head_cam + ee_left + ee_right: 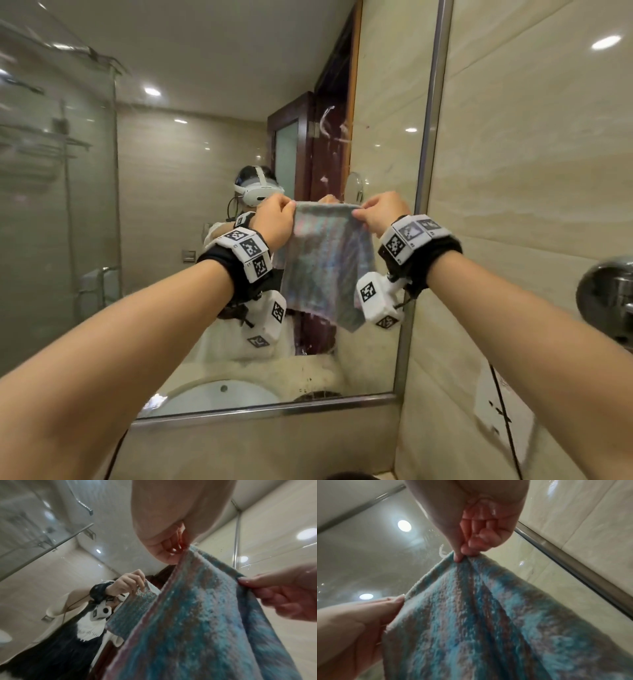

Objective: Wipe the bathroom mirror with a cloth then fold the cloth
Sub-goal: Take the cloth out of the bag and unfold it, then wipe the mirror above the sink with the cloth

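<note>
A blue, pink and grey fluffy cloth (327,263) hangs in front of the bathroom mirror (205,192), held up by its top edge. My left hand (277,219) pinches the top left corner and my right hand (378,214) pinches the top right corner. The cloth hangs flat between them, its lower corner near the right wrist camera. In the left wrist view my left hand (171,551) pinches the cloth (197,622) edge. The right wrist view shows my right hand (465,553) pinching the cloth (479,622). White smears (330,125) remain on the glass above the cloth.
The mirror's metal frame (428,137) runs up the right side, with beige tiled wall (531,171) beyond it. A chrome fixture (609,301) sticks out of the wall at far right. A white basin (219,397) shows reflected at the mirror's bottom. A glass shower screen (51,205) appears reflected on the left.
</note>
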The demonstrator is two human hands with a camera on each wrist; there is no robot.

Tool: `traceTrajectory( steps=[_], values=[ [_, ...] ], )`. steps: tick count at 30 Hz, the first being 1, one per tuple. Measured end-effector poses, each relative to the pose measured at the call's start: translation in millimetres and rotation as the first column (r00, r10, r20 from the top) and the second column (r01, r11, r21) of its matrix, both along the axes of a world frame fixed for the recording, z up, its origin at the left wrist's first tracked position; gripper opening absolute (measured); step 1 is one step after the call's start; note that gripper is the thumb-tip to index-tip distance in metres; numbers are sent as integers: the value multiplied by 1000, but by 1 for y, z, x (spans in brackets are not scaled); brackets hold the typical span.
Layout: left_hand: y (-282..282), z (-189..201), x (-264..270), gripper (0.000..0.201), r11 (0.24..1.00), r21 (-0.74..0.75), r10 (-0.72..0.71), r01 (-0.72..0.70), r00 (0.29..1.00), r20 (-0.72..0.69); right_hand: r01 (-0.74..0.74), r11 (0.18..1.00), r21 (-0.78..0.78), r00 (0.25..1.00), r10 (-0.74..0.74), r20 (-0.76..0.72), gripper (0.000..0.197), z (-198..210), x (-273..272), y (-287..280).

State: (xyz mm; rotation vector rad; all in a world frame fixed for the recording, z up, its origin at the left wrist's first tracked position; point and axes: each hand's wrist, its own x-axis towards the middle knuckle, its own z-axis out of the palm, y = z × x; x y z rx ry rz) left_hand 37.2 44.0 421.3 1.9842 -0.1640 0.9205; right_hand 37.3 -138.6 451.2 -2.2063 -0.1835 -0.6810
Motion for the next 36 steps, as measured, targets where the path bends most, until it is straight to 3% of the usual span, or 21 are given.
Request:
traceTrajectory(
  steps=[5, 8, 10, 12, 13, 16, 22, 31, 36],
  values=[
    [-7, 49, 15, 14, 1000, -8, 28, -28, 995, 95, -1, 976, 218, 978, -45, 204, 11, 43, 20, 13],
    [-6, 76, 28, 18, 998, -46, 44, -38, 988, 145, -1, 981, 194, 923, -73, 377, 22, 65, 34, 26],
    [-3, 88, 34, 20, 988, 21, 145, -153, 967, 209, -71, 983, 169, 883, -17, 468, 35, 75, 45, 35],
    [3, 97, 41, 24, 919, 111, 321, -378, 883, 343, -73, 997, 2, 842, 61, 536, 51, 84, 58, 42],
    [6, 100, 44, 24, 872, 131, 387, -471, 828, 406, -2, 990, -142, 829, 81, 553, 57, 87, 66, 46],
    [13, 106, 57, 24, 793, 149, 478, -591, 754, 451, 276, 841, -465, 817, 50, 575, 72, 89, 87, 54],
    [18, 103, 72, 23, 703, 160, 544, -693, 669, 507, 454, 699, -553, 759, 21, 651, 66, 92, 108, 56],
    [16, 82, 83, 17, 727, 220, 465, -650, 703, 538, 549, 603, -579, 707, 34, 706, 62, 94, 110, 52],
    [14, 81, 82, 21, 732, 220, 463, -645, 707, 534, 475, 664, -577, 738, 57, 672, 65, 89, 116, 52]
  ],
)
